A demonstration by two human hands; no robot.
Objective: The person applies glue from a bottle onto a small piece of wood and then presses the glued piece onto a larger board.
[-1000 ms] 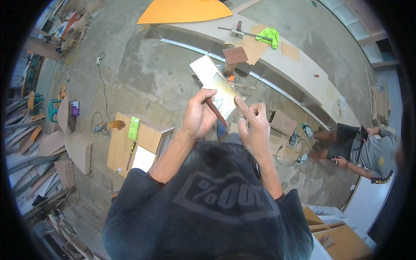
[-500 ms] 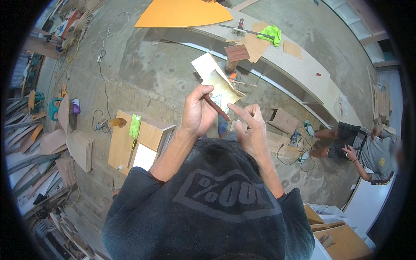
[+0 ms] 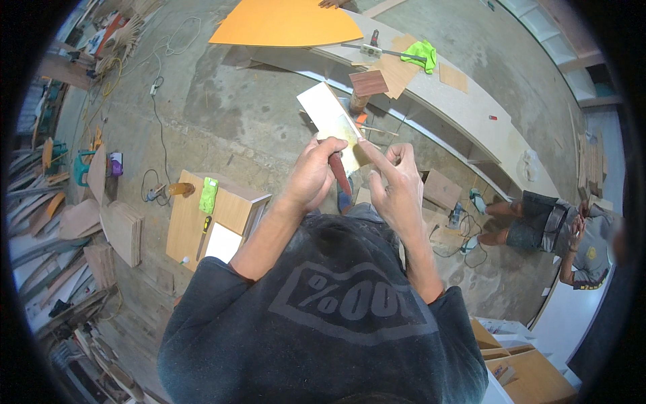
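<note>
A sheet of sandpaper (image 3: 346, 153), with a reddish-brown grit side and a pale yellowish back, is gripped in my left hand (image 3: 313, 172). My thumb presses on the sheet, and its brown side folds down beside the fingers. My right hand (image 3: 398, 185) is just to the right, index finger stretched toward the sheet's far edge, thumb apart and other fingers bent. Whether that fingertip touches the sheet or the white board behind it, I cannot tell. The white rectangular board (image 3: 324, 104) lies just beyond both hands, partly covered by the sheet.
A long curved bench (image 3: 471, 111) holds an orange panel (image 3: 282, 25) and a green cloth (image 3: 422, 54). At left, a wooden cabinet (image 3: 185, 232) carries a yellow-black tool (image 3: 204, 236). A person (image 3: 572, 229) stands at right; another person's hand (image 3: 330, 3) touches the orange panel. Cables cross the floor.
The sandpaper has flattened and turned, showing more of its brown side. My left thumb has moved right over it, and my right index finger has moved farther away. The person at right has raised a hand.
</note>
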